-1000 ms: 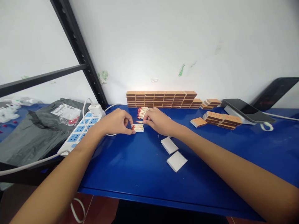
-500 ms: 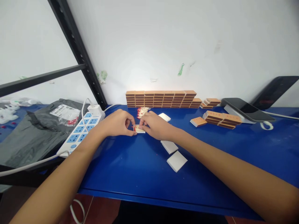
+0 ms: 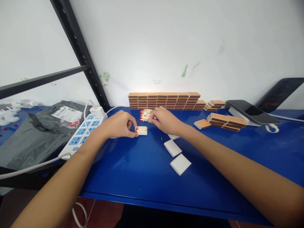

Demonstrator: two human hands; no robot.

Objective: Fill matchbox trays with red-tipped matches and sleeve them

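A small white matchbox tray lies on the blue table, with red-tipped matches in it. My left hand grips the tray's left end between thumb and fingers. Behind the tray is a loose pile of matches, red heads to the left. My right hand is at the right edge of this pile, its fingers pinched together at the match ends; what they hold is too small to make out. White matchbox trays lie in front of the right forearm, one partly hidden by it.
A stacked row of matchboxes stands against the wall. More matchboxes lie at the right, beside a phone on a stand. At the left are a power strip, a dark plastic bag and a black shelf frame.
My right hand has moved from the tray back and to the right, to the match pile, uncovering the matches in the tray. My left hand stays at the tray.
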